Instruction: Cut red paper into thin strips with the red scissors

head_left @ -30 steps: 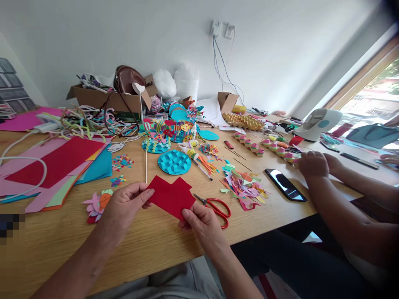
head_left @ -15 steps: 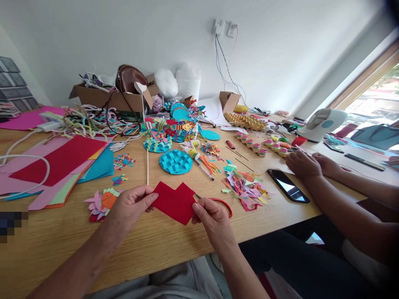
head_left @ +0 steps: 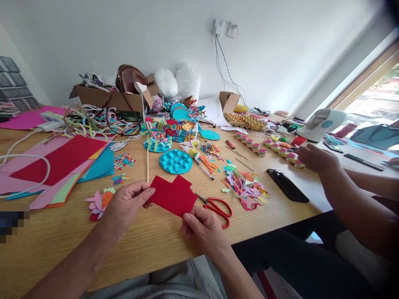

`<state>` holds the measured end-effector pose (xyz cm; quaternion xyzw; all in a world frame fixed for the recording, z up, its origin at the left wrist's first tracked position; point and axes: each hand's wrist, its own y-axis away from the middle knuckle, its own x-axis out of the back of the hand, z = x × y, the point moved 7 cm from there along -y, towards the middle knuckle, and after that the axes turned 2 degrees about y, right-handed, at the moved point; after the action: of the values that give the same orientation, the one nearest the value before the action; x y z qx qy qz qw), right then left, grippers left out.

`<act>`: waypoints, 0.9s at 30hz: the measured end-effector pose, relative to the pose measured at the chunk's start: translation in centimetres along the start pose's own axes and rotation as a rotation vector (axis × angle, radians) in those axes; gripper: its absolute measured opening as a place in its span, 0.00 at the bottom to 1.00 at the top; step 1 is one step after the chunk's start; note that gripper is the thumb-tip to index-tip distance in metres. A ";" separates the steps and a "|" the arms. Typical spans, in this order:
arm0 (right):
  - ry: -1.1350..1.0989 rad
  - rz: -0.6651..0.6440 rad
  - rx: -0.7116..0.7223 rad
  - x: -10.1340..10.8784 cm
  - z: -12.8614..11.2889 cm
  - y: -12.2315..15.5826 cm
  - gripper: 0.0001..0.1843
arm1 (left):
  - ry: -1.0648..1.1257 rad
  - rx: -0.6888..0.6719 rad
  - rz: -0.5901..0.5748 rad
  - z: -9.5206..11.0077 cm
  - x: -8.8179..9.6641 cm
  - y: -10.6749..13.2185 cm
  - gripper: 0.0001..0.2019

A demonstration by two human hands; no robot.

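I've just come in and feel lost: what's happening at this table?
A person holds notched red paper above the table, left hand at one end and right hand at the other. Scissors lie near the right hand. Paper scraps and a phone lie farther right, with another person's hand past the phone.

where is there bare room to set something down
Bare tabletop shows this side of the held red paper, between the left hand and right hand, and between the scissors and smartphone, nearer than the paper scraps. The back is crowded with the cardboard box and pipe cleaners; coloured sheets crowd the left.
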<state>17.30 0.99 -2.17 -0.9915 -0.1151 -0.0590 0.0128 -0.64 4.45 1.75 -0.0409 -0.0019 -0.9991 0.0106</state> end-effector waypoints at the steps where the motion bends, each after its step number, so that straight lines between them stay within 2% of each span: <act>1: -0.006 0.006 0.007 0.2 -0.3 0.0 0.18 | 0.002 0.008 -0.003 -0.1 0.0 0.0 0.07; 4: -0.002 0.066 0.016 1.0 -1.0 0.1 0.17 | -0.012 0.041 -0.024 -0.5 -0.1 0.1 0.08; 8: 0.042 0.134 0.024 1.8 -1.0 0.0 0.21 | -0.033 0.074 -0.081 -0.8 -0.6 0.4 0.09; 12: 0.045 0.079 -0.004 1.1 -0.7 0.5 0.21 | -0.011 0.103 -0.116 -0.9 -0.9 0.6 0.08; 14: 0.122 0.043 0.003 1.1 -1.0 0.8 0.21 | 0.026 0.122 -0.120 -0.9 -1.0 0.6 0.08; 16: 0.289 0.037 0.034 1.8 -1.5 1.2 0.18 | 0.046 0.131 -0.113 -0.9 -0.9 0.6 0.10; 18: 0.521 0.076 0.069 3.4 -2.0 1.4 0.12 | 0.043 0.122 -0.128 -0.8 -0.9 0.6 0.12; 21: 0.927 0.176 0.071 6.3 -2.3 1.4 0.09 | 0.023 0.096 -0.224 -0.9 -1.3 0.5 0.13; 24: 1.196 0.102 0.018 7.6 -1.5 1.1 0.11 | -0.023 0.102 -0.355 -1.5 -2.1 0.5 0.12; 27: 1.344 0.040 -0.034 7.7 -1.0 0.8 0.14 | -0.088 0.121 -0.434 -2.3 -2.9 0.4 0.12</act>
<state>24.78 1.92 -0.24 -0.7412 -0.0627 -0.6650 0.0670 2.10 4.12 -0.75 -0.0822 -0.0712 -0.9732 -0.2024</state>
